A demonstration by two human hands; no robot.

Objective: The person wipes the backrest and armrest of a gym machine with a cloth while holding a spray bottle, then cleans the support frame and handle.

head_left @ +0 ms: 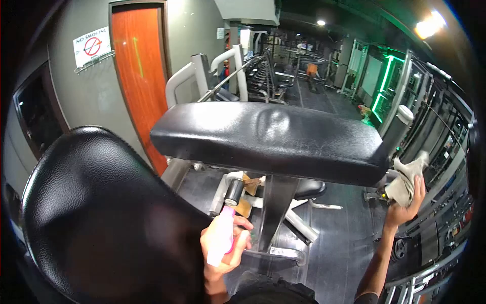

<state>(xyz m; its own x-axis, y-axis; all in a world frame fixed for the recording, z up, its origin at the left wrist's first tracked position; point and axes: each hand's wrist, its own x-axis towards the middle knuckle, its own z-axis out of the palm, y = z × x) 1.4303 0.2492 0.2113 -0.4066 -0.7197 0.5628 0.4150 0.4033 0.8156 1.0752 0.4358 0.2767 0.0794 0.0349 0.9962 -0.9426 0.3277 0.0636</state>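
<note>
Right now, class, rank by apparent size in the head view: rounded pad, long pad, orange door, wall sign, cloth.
1. Rounded pad
2. Long pad
3. Orange door
4. Wall sign and cloth: too alike to rank

A white sign (92,47) on the grey wall (81,96), left of the orange door (139,66), reads "NO SMOKING" above a red prohibition symbol. A smaller notice (220,33) on the wall right of the door is too small to read.

I see cushion (96,213) left of pad (268,144), door (139,66) beyond pad's left end, sign (92,46) on wall (81,96) left of door.
</note>
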